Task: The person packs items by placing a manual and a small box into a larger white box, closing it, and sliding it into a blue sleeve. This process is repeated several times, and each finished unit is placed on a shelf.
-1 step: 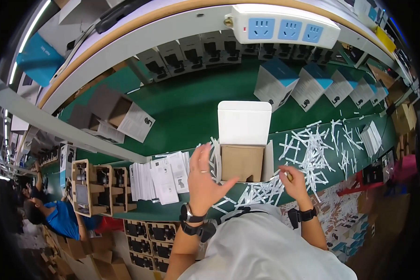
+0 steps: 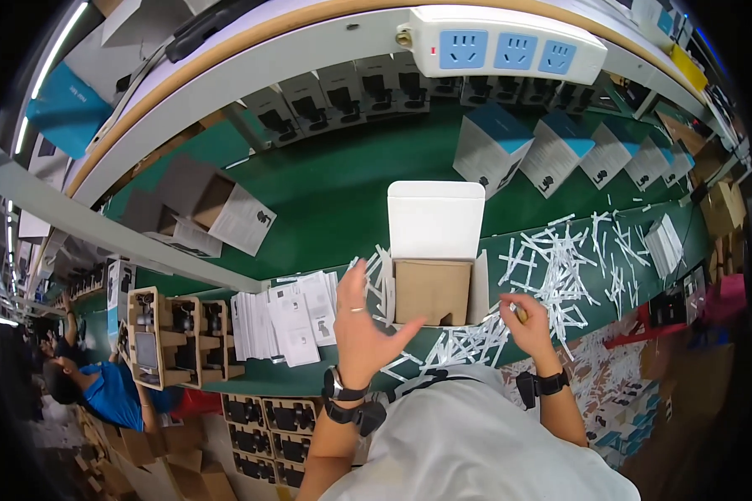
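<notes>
Only slightly has our left hand shifted between the frames: its fingers sit a little farther left and nearer to us, while everything else lies as it did apart from a tiny drift of the view. That hand is released, with palm turned toward the right and thumb stretched out at the near left corner of the white cardboard box; whether the thumb touches it we cannot tell. Our right hand is curled just beside the box's near right corner, and a small yellowish thing shows at its fingers, too small for us to say whether it is gripped.

Between the hands, the box stands on the green desk with its lid thrown back to the far side and its side flaps spread, which leaves the inside facing us. A notched brown cardboard insert sits within.

Thin white paper strips are strewn near and right of the box, apparently loose filler kept within reach. To the left, overlapping white printed leaflets are fanned, perhaps so single sheets lift easily. Farther left, brown moulded trays carry black devices in separate compartments, probably to stop them knocking together. Far right, blue-topped white boxes stand in a row, seemingly spaced to stay out of our working area.
</notes>
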Demonstrator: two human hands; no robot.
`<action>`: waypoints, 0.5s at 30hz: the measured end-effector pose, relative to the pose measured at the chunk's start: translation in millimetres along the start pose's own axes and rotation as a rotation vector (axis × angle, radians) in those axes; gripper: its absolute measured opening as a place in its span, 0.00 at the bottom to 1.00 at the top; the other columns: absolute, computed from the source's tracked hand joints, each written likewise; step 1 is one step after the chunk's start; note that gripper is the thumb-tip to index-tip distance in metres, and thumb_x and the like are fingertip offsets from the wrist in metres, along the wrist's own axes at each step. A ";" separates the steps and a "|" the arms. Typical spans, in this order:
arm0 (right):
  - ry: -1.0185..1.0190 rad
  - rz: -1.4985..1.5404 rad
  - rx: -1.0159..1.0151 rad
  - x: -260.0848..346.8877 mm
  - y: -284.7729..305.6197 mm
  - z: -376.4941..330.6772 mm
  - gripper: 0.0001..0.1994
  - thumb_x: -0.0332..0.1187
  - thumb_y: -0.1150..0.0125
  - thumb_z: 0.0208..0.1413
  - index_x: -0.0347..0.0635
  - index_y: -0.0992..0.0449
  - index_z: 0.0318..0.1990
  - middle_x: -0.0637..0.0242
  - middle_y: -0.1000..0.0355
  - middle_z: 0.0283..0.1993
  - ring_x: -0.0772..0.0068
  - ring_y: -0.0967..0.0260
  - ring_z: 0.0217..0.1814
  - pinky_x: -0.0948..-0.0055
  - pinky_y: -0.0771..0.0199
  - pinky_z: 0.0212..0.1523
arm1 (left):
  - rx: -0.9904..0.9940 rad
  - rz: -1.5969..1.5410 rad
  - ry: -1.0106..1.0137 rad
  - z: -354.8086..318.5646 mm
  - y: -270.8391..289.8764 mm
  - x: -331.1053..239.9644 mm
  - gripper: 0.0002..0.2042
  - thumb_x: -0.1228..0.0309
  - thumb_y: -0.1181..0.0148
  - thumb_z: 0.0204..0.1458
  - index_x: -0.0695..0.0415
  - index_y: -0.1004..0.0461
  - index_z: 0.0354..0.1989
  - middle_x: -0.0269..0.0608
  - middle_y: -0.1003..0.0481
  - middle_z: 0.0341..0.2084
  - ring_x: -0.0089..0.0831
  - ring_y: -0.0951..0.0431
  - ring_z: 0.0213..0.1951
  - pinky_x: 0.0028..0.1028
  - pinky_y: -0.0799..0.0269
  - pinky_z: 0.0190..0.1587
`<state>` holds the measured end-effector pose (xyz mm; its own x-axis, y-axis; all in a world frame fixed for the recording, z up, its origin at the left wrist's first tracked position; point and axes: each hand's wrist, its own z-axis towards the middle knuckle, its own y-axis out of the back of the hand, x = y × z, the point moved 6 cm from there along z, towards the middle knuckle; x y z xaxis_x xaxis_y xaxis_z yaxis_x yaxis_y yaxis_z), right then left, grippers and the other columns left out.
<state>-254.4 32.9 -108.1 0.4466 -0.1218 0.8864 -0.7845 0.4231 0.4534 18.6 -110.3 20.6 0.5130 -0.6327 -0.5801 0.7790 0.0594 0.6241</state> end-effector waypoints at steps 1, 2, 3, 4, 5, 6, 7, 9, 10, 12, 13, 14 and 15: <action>0.022 0.082 0.002 16.7 3.4 5.2 0.16 0.28 0.36 0.55 0.37 0.22 0.52 0.60 0.21 0.47 0.77 0.29 0.34 0.76 0.29 0.36 | -0.001 -0.158 0.176 -14.1 -5.8 17.3 0.35 0.69 0.27 0.43 0.61 0.35 0.62 0.50 0.28 0.51 0.48 0.26 0.48 0.38 0.26 0.44; 0.041 0.163 0.003 35.9 4.8 10.1 0.18 0.29 0.37 0.55 0.37 0.22 0.54 0.62 0.21 0.50 0.82 0.32 0.32 0.79 0.31 0.34 | 0.000 -0.316 0.353 -25.4 -14.7 33.3 0.37 0.69 0.27 0.44 0.62 0.37 0.64 0.51 0.27 0.51 0.49 0.25 0.48 0.38 0.26 0.46; 0.035 0.161 0.000 48.8 4.3 14.2 0.18 0.29 0.37 0.55 0.37 0.22 0.54 0.62 0.21 0.50 0.82 0.32 0.32 0.79 0.31 0.34 | 0.119 -0.181 0.345 -27.0 -22.9 34.4 0.32 0.71 0.30 0.47 0.64 0.35 0.61 0.53 0.26 0.49 0.47 0.24 0.48 0.37 0.27 0.49; 0.069 0.165 0.052 64.4 -1.1 17.8 0.21 0.30 0.35 0.52 0.39 0.23 0.55 0.61 0.22 0.53 0.84 0.35 0.30 0.80 0.33 0.32 | 0.122 -0.183 0.346 -34.8 -33.6 46.6 0.32 0.71 0.30 0.47 0.64 0.35 0.61 0.53 0.26 0.49 0.47 0.24 0.48 0.37 0.27 0.49; 0.109 0.171 0.109 81.2 -10.3 21.7 0.23 0.31 0.34 0.50 0.40 0.23 0.57 0.61 0.23 0.56 0.85 0.38 0.29 0.81 0.35 0.30 | 0.106 -0.252 0.384 -47.9 -48.5 67.0 0.30 0.73 0.32 0.48 0.65 0.34 0.60 0.53 0.26 0.49 0.46 0.24 0.48 0.36 0.27 0.50; 0.209 0.082 0.133 100.2 -20.8 24.7 0.26 0.34 0.34 0.47 0.42 0.23 0.57 0.60 0.27 0.62 0.79 0.30 0.30 0.78 0.30 0.30 | 0.098 -0.329 0.417 -55.8 -60.9 76.5 0.27 0.74 0.34 0.50 0.65 0.33 0.59 0.53 0.26 0.49 0.45 0.24 0.48 0.36 0.27 0.51; 0.334 -0.028 0.152 101.1 -34.0 23.3 0.25 0.35 0.35 0.48 0.42 0.23 0.57 0.60 0.27 0.63 0.74 0.27 0.32 0.76 0.28 0.32 | 0.004 -0.303 0.440 -57.0 -62.1 73.8 0.23 0.77 0.38 0.51 0.65 0.31 0.58 0.54 0.26 0.49 0.46 0.24 0.47 0.36 0.27 0.51; 0.448 -0.149 0.171 105.4 -45.4 18.3 0.25 0.36 0.36 0.48 0.43 0.23 0.57 0.61 0.28 0.64 0.68 0.23 0.34 0.75 0.25 0.33 | -0.060 -0.232 0.254 -44.3 -50.8 52.2 0.22 0.78 0.39 0.51 0.65 0.30 0.57 0.54 0.26 0.49 0.47 0.24 0.47 0.37 0.27 0.51; 0.388 -0.157 0.226 109.7 -45.8 18.4 0.24 0.36 0.39 0.50 0.43 0.23 0.57 0.61 0.29 0.65 0.65 0.22 0.38 0.74 0.23 0.36 | -0.145 -0.143 0.078 -38.9 -38.3 34.3 0.21 0.79 0.40 0.52 0.65 0.30 0.57 0.55 0.26 0.48 0.48 0.24 0.47 0.37 0.27 0.51; 0.324 -0.169 0.282 104.6 -43.2 18.7 0.23 0.36 0.41 0.52 0.42 0.23 0.57 0.62 0.29 0.65 0.61 0.21 0.41 0.73 0.22 0.38 | -0.084 -0.252 0.085 -35.4 -39.1 27.0 0.19 0.80 0.40 0.52 0.65 0.29 0.55 0.55 0.26 0.47 0.49 0.24 0.47 0.36 0.28 0.51; 0.322 -0.134 0.297 99.1 -41.5 18.6 0.21 0.37 0.42 0.55 0.42 0.24 0.57 0.64 0.30 0.65 0.64 0.21 0.38 0.73 0.22 0.35 | -0.086 -0.210 0.176 -37.2 -40.7 33.1 0.18 0.79 0.40 0.52 0.65 0.28 0.54 0.56 0.26 0.47 0.48 0.24 0.47 0.35 0.27 0.50; 0.320 -0.097 0.309 97.0 -41.8 20.0 0.20 0.37 0.43 0.58 0.42 0.24 0.57 0.66 0.30 0.65 0.67 0.21 0.34 0.72 0.22 0.33 | -0.085 -0.167 0.264 -38.5 -43.3 43.0 0.18 0.79 0.39 0.52 0.65 0.28 0.52 0.56 0.26 0.47 0.47 0.23 0.46 0.34 0.27 0.48; 0.322 -0.096 0.309 99.6 -43.1 19.5 0.20 0.37 0.43 0.58 0.42 0.24 0.57 0.66 0.30 0.65 0.67 0.21 0.34 0.72 0.22 0.33 | -0.097 -0.158 0.289 -48.9 -51.4 58.9 0.16 0.78 0.39 0.54 0.65 0.28 0.51 0.53 0.26 0.45 0.41 0.23 0.44 0.31 0.27 0.46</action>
<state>-184.5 -15.0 -37.6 0.5963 0.1591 0.7869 -0.8027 0.1302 0.5820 26.4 -112.9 -71.2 0.4530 -0.3955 -0.7990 0.8808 0.0602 0.4696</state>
